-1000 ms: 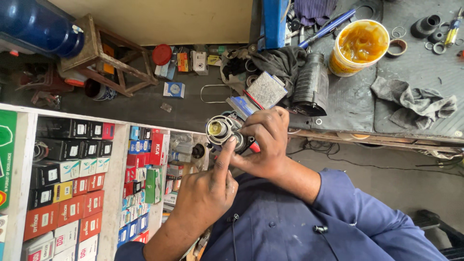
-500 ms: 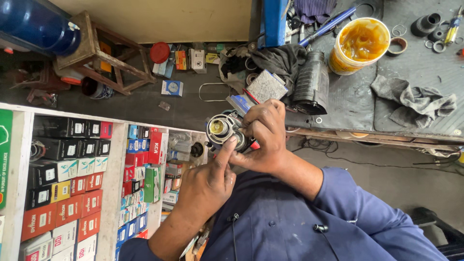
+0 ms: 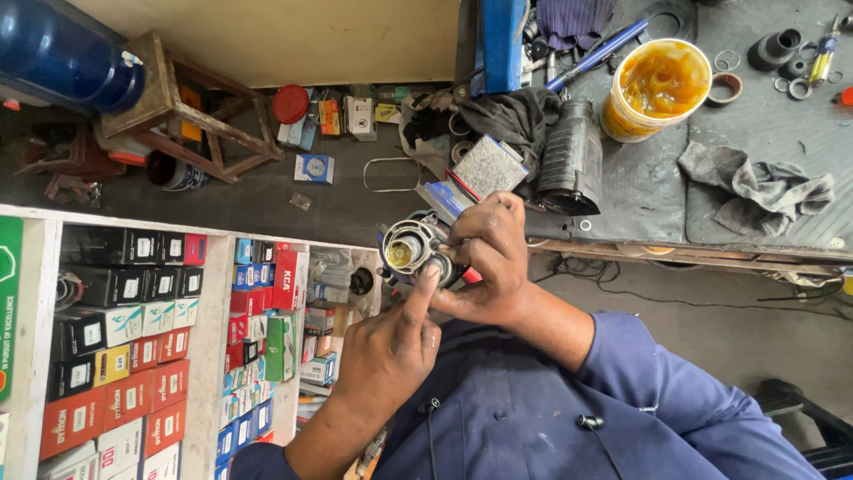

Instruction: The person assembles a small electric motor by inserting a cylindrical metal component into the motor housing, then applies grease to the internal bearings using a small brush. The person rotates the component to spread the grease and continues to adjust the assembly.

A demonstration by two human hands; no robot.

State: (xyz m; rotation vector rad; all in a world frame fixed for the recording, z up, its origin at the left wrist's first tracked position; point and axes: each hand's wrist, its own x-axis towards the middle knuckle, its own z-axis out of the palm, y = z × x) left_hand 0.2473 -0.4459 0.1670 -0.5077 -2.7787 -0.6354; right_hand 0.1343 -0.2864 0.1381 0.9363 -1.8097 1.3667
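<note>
While my right hand (image 3: 484, 262) grips the round, ridged metal housing (image 3: 410, 251), my left hand's (image 3: 386, 356) outstretched forefinger presses its rim, bench edge (image 3: 675, 258) close by.

Workbench (image 3: 764, 169), dark mat surface: yellow tub of amber grease (image 3: 656, 89), grey rag (image 3: 755, 187) beside it, black ribbed cylinder (image 3: 571, 158), loose rings and washers (image 3: 786, 67) near the far corner. Blue bar (image 3: 502, 44) stands upright at the bench edge. Floor: wooden stool (image 3: 182, 111), blue drum (image 3: 62, 49), red lid (image 3: 290, 103). Shelf unit (image 3: 209, 356) packed with small red, black, white and blue boxes.
</note>
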